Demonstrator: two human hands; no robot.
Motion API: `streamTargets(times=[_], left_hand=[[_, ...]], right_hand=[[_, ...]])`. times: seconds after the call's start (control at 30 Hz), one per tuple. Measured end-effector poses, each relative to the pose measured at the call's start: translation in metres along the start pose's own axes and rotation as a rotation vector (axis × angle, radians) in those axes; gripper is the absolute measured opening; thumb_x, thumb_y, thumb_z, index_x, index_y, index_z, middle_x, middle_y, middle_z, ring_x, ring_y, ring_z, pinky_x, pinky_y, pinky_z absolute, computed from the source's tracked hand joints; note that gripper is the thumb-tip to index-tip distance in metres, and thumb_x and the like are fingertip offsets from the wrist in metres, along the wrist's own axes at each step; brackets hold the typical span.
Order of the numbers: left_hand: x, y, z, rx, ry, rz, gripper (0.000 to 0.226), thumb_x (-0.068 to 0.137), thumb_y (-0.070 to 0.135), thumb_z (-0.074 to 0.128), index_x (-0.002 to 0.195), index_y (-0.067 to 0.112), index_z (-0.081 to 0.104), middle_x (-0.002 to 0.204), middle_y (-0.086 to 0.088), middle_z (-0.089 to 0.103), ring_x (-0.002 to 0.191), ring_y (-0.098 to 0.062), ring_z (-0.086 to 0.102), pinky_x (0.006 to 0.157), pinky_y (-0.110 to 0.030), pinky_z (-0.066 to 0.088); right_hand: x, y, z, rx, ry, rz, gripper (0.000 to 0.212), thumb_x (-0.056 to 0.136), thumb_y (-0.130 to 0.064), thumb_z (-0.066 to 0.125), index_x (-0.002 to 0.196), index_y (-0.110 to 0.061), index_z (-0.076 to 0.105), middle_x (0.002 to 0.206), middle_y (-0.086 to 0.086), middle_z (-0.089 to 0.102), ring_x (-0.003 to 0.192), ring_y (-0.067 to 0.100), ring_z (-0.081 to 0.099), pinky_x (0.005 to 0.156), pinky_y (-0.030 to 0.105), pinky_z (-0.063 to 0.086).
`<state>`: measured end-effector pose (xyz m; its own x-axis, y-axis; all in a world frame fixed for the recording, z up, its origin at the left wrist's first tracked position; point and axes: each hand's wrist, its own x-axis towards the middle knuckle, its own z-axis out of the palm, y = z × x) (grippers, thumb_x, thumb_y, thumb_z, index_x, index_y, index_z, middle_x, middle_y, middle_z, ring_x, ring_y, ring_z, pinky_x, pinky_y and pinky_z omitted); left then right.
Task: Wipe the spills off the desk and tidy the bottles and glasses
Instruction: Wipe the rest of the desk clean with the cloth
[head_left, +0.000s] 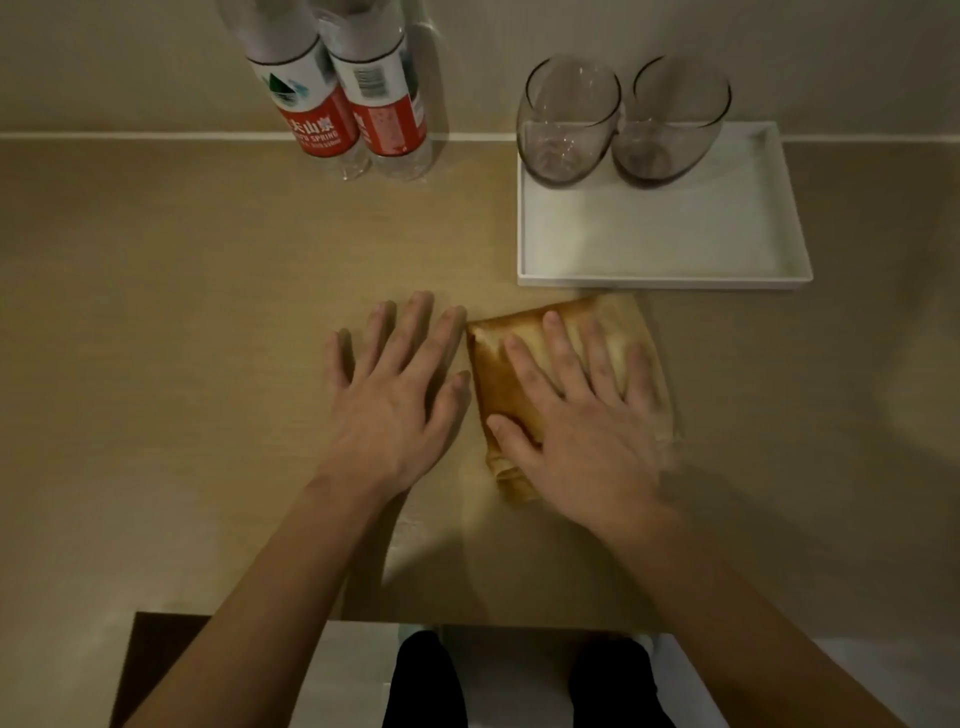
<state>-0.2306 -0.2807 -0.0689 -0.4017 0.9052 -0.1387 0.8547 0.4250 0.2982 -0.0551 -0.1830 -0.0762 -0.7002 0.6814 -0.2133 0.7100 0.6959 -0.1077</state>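
Wooden desk (156, 312) carries at its back right a white tray (675, 283) with two glasses (569, 124) in it, two bottles (332, 104) stand left of it, and I see my right hand (582, 426) pressing flat on a folded cloth (493, 374) while my left hand (395, 395) rests flat beside.

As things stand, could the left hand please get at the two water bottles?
Probably yes: the left hand lies flat and holds nothing, with only bare desk between it and the bottles.
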Motion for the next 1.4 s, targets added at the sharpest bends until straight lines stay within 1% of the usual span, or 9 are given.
streamTargets(times=[0.23, 0.47, 0.67, 0.8, 0.87, 0.97, 1.1, 1.2, 1.4], left_hand=[[-0.003, 0.021, 0.005, 0.019, -0.012, -0.023, 0.063, 0.097, 0.063, 0.008, 0.158, 0.048, 0.000, 0.168, 0.012, -0.005, 0.155, -0.018, -0.011, 0.122, -0.056, -0.006], [-0.001, 0.035, 0.007, 0.011, -0.006, 0.033, 0.062, 0.099, 0.064, 0.009, 0.157, 0.048, -0.001, 0.168, 0.012, -0.005, 0.155, -0.017, -0.010, 0.123, -0.057, -0.004], [0.001, 0.051, 0.010, 0.021, -0.003, 0.009, 0.064, 0.097, 0.064, 0.008, 0.158, 0.047, 0.001, 0.168, 0.012, -0.004, 0.155, -0.017, -0.007, 0.123, -0.054, -0.004], [0.002, 0.056, 0.015, 0.011, -0.033, 0.023, 0.061, 0.098, 0.065, 0.007, 0.156, 0.051, -0.003, 0.167, 0.016, -0.009, 0.154, -0.015, -0.013, 0.123, -0.054, -0.005], [0.003, 0.059, 0.016, 0.005, -0.027, 0.029, 0.060, 0.099, 0.065, 0.009, 0.156, 0.051, -0.003, 0.167, 0.016, -0.008, 0.154, -0.014, -0.013, 0.123, -0.053, -0.006], [0.003, 0.064, 0.016, -0.007, -0.004, 0.032, 0.062, 0.098, 0.064, 0.011, 0.157, 0.049, 0.002, 0.167, 0.015, -0.004, 0.155, -0.015, -0.009, 0.123, -0.053, -0.005], [0.003, 0.072, 0.020, -0.022, -0.004, 0.046, 0.061, 0.099, 0.064, 0.011, 0.157, 0.048, 0.001, 0.167, 0.014, -0.003, 0.155, -0.017, -0.008, 0.123, -0.054, -0.005], [0.002, 0.078, 0.024, -0.019, -0.004, 0.062, 0.058, 0.100, 0.063, 0.011, 0.155, 0.052, -0.005, 0.167, 0.014, -0.005, 0.155, -0.016, -0.010, 0.123, -0.054, -0.005], [0.003, 0.082, 0.028, -0.004, 0.016, 0.053, 0.060, 0.099, 0.064, 0.012, 0.156, 0.050, -0.001, 0.165, 0.017, -0.006, 0.154, -0.014, -0.009, 0.123, -0.051, -0.006]], right_hand=[[-0.053, 0.037, 0.004, 0.032, -0.014, -0.049, 0.074, 0.095, -0.078, 0.012, 0.160, -0.043, 0.014, 0.170, -0.003, 0.009, 0.156, 0.026, 0.003, 0.121, 0.059, 0.005], [-0.011, 0.038, -0.002, 0.028, -0.016, 0.060, 0.074, 0.092, -0.078, 0.000, 0.156, -0.044, -0.016, 0.166, 0.000, -0.024, 0.152, 0.030, -0.024, 0.119, 0.064, -0.011], [-0.053, 0.046, 0.006, 0.056, 0.007, -0.065, 0.072, 0.097, -0.075, 0.016, 0.161, -0.041, 0.008, 0.170, 0.002, 0.002, 0.156, 0.032, -0.004, 0.121, 0.063, 0.001], [-0.079, 0.075, 0.009, 0.055, 0.004, -0.062, 0.071, 0.097, -0.076, 0.020, 0.160, -0.042, 0.017, 0.170, -0.002, 0.008, 0.156, 0.029, 0.005, 0.122, 0.060, 0.006], [-0.077, 0.091, 0.007, 0.051, -0.004, -0.030, 0.072, 0.096, -0.078, 0.016, 0.160, -0.044, 0.012, 0.171, -0.004, 0.005, 0.156, 0.028, 0.002, 0.122, 0.059, 0.003], [-0.054, 0.097, 0.002, 0.048, -0.014, 0.033, 0.073, 0.093, -0.080, 0.003, 0.157, -0.048, -0.010, 0.169, -0.006, -0.015, 0.155, 0.026, -0.017, 0.120, 0.058, -0.011], [-0.037, 0.086, -0.001, 0.024, -0.018, 0.058, 0.075, 0.091, -0.077, -0.004, 0.157, -0.044, -0.013, 0.168, -0.001, -0.021, 0.152, 0.029, -0.025, 0.118, 0.061, -0.015], [-0.052, 0.083, 0.002, 0.031, -0.016, -0.010, 0.073, 0.095, -0.076, 0.004, 0.159, -0.042, -0.009, 0.170, 0.000, -0.013, 0.154, 0.031, -0.017, 0.120, 0.064, -0.008], [-0.092, 0.109, 0.007, 0.068, 0.027, -0.022, 0.072, 0.097, -0.075, 0.021, 0.160, -0.040, 0.019, 0.170, -0.001, 0.011, 0.156, 0.030, 0.008, 0.122, 0.060, 0.007]])
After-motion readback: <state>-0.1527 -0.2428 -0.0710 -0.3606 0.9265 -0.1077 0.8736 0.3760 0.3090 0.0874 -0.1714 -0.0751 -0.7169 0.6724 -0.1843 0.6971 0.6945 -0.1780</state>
